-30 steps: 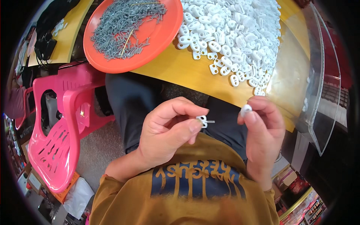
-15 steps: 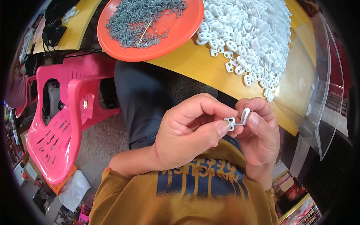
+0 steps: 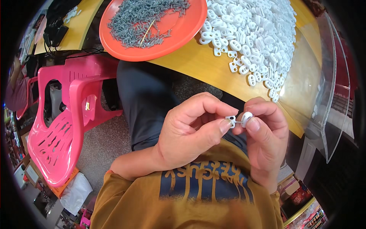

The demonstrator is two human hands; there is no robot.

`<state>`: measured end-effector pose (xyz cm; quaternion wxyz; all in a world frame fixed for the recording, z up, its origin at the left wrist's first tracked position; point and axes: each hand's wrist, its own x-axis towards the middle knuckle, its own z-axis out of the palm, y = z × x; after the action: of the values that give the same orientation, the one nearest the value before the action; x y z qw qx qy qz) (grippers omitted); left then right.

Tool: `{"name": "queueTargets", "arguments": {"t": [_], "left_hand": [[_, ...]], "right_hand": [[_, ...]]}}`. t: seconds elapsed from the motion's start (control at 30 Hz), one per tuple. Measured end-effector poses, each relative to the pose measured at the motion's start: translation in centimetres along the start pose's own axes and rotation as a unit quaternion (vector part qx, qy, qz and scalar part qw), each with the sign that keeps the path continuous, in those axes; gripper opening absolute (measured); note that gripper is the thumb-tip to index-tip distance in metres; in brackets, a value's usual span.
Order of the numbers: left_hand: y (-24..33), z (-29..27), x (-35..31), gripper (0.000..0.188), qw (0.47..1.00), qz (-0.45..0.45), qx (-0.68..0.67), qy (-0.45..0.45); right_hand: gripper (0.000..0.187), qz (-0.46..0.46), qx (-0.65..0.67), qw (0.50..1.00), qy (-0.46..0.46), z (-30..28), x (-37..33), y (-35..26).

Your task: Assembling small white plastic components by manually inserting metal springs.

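Lining up the bits looks like the step here: left hand (image 3: pixel 194 131) has a small white two-holed piece (image 3: pixel 231 120) pinched snug, thumb against finger, with a thin spring (image 3: pixel 238 122) bridging toward the oval white piece (image 3: pixel 247 116) nipped just as tight in the right hand (image 3: pixel 268 131). Next move probably calls for a straight spring between both pinches. Beyond the grip: a white pile (image 3: pixel 253 38), plus a red plate (image 3: pixel 131 56) of springs farther left.

Bright middle; bent, perhaps soft edges.
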<state>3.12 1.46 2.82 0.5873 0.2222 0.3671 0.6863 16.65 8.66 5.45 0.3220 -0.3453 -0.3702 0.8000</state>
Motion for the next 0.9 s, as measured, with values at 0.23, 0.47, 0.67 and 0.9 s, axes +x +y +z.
{"name": "queueTargets", "arguments": {"t": [0.23,0.47,0.67,0.9], "left_hand": [[-0.2,-0.4,0.0,0.014,0.999,0.001,0.037,0.002],[0.0,-0.6,0.0,0.016,1.0,0.003,0.019,-0.014],[0.0,-1.1,-0.2,0.017,0.999,0.0,0.049,-0.018],[-0.2,-0.6,-0.1,0.017,0.999,0.018,0.028,-0.019]], "right_hand": [[0.017,-0.053,-0.085,0.995,-0.015,0.0,0.1,0.1],[0.017,-0.1,-0.153,0.983,-0.03,0.2,0.1,0.2],[0.019,-0.138,-0.25,0.958,-0.024,-0.1,0.0,0.3],[0.017,-0.047,-0.119,0.992,-0.013,0.0,0.2,0.4]]}}
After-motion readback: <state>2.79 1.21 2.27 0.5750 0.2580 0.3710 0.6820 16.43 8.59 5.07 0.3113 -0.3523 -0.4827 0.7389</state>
